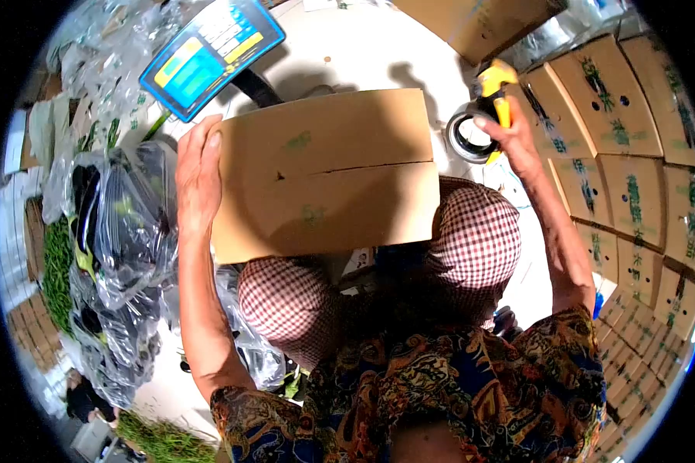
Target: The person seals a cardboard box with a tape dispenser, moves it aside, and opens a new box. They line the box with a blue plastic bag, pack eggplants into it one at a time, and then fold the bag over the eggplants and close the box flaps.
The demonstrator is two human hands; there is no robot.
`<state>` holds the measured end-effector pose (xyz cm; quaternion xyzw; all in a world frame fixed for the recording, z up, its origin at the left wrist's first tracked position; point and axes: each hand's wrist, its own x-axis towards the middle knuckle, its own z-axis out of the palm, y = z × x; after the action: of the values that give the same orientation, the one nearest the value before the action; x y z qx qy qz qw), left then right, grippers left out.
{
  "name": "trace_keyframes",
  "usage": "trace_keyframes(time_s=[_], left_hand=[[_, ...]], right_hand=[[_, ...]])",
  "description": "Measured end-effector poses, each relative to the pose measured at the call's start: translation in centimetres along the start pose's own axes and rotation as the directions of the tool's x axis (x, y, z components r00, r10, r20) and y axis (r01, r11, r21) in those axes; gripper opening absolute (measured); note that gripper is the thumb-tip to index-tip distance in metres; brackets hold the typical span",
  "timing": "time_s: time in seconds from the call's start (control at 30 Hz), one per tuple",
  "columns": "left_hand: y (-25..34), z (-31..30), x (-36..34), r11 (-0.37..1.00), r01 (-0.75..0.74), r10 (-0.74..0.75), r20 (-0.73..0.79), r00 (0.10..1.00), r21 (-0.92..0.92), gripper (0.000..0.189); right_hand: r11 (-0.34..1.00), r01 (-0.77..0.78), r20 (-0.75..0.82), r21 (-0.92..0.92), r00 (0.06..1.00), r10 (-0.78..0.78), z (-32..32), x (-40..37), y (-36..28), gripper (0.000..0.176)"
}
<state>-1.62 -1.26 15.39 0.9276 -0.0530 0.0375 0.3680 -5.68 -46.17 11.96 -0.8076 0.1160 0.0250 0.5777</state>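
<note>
- Box (pixel 324 174) lies on the lap, flaps folded shut. Centre seam (pixel 363 166) looks bare, no tape seen. My read: closing done, sealing left.
- Left hand (pixel 197 174): fingers curled over the box's left edge, gripping it.
- Right hand (pixel 513 135): fingers closed round the tape dispenser (pixel 479 116), just off the box's far right corner, not touching.
- Room: scale display (pixel 212 54) near the far left corner, bagged veg (pixel 123 231) crowds the left, stacked cartons (pixel 633 193) wall the right. Pale floor (pixel 363 54) beyond is open.

Blue scale display (pixel 208 54) above bagged dark vegetables (pixel 123 224) at left, stacked printed cartons (pixel 633 193) at right.
</note>
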Motion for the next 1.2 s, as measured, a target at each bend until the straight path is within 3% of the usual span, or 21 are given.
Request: trace_keyframes(time_s=[0.1,0.17,0.23,0.3,0.37,0.43,0.57,0.6,0.73,0.8,0.83,0.93,1.03,1.07,1.2], left_hand=[[-1.4,0.3,0.1,0.997,-0.075,0.076,-0.036,0.996,0.02,0.031],[-2.3,0.6,-0.1,0.951,-0.308,0.305,-0.107,0.946,-0.008,0.024],[-2.6,0.8,-0.2,0.904,-0.424,0.407,-0.207,0.89,-0.044,0.022],[-2.9,1.0,-0.5,0.917,-0.386,0.353,-0.242,0.904,-0.104,0.021],[-3.2,1.2,-0.4,0.933,-0.339,0.303,-0.247,0.921,-0.12,0.021],[-3.2,1.1,-0.5,0.941,-0.307,0.272,-0.226,0.936,-0.14,0.021],[-3.6,1.4,-0.8,0.953,-0.257,0.228,-0.178,0.957,-0.161,0.029],[-3.4,1.6,-0.9,0.939,-0.322,0.279,-0.279,0.919,-0.124,0.026],[-2.0,-0.1,-2.0,0.952,-0.304,0.225,-0.567,0.793,-0.047,0.026],[1.2,-2.7,-3.6,0.903,-0.07,-0.061,-0.288,0.956,-0.424,0.029],[2.6,-3.5,-4.5,0.818,0.086,-0.171,-0.097,0.98,-0.568,0.031],[5.7,-3.4,-5.8,0.566,0.096,-0.114,0.038,0.993,-0.819,0.034],[5.6,-3.6,-5.7,0.588,0.088,-0.011,0.101,0.995,-0.804,0.032],[4.3,-2.5,-5.8,0.506,-0.075,0.08,-0.04,0.996,-0.859,0.032],[4.2,-2.6,-6.0,0.426,0.068,-0.093,0.031,0.995,-0.902,0.023]], right_hand=[[0.982,0.164,0.088,0.095,0.981,-0.172,2.1,-2.6,-9.8,0.064],[0.943,0.331,0.183,0.005,0.927,-0.327,3.7,-3.6,-13.7,0.065],[0.917,0.397,0.299,-0.027,0.879,-0.372,6.1,-4.7,-16.7,0.068],[0.852,0.509,0.398,-0.121,0.811,-0.428,8.4,-5.6,-18.8,0.071],[0.81,0.58,0.483,-0.091,0.737,-0.473,10.6,-5.2,-18.8,0.069],[0.737,0.612,0.56,-0.287,0.731,-0.389,12.8,-4.7,-18.3,0.061],[0.711,0.627,0.606,-0.317,0.711,-0.357,14.0,-4.2,-18.4,0.059],[0.708,0.634,0.609,-0.311,0.705,-0.363,14.0,-4.2,-18.5,0.059],[0.656,0.679,0.611,-0.33,0.683,-0.4,14.7,-5.0,-18.6,0.06],[0.641,0.677,0.612,-0.362,0.691,-0.384,15.1,-5.2,-18.9,0.061],[0.636,0.672,0.612,-0.38,0.698,-0.373,15.2,-5.3,-19.0,0.061],[0.614,0.67,0.616,-0.416,0.705,-0.352,15.8,-5.7,-19.6,0.062],[0.595,0.672,0.616,-0.442,0.709,-0.343,16.1,-5.9,-19.7,0.062],[0.589,0.671,0.615,-0.45,0.711,-0.339,16.1,-5.9,-19.7,0.063],[0.598,0.643,0.612,-0.479,0.733,-0.297,16.3,-5.9,-19.8,0.063]])
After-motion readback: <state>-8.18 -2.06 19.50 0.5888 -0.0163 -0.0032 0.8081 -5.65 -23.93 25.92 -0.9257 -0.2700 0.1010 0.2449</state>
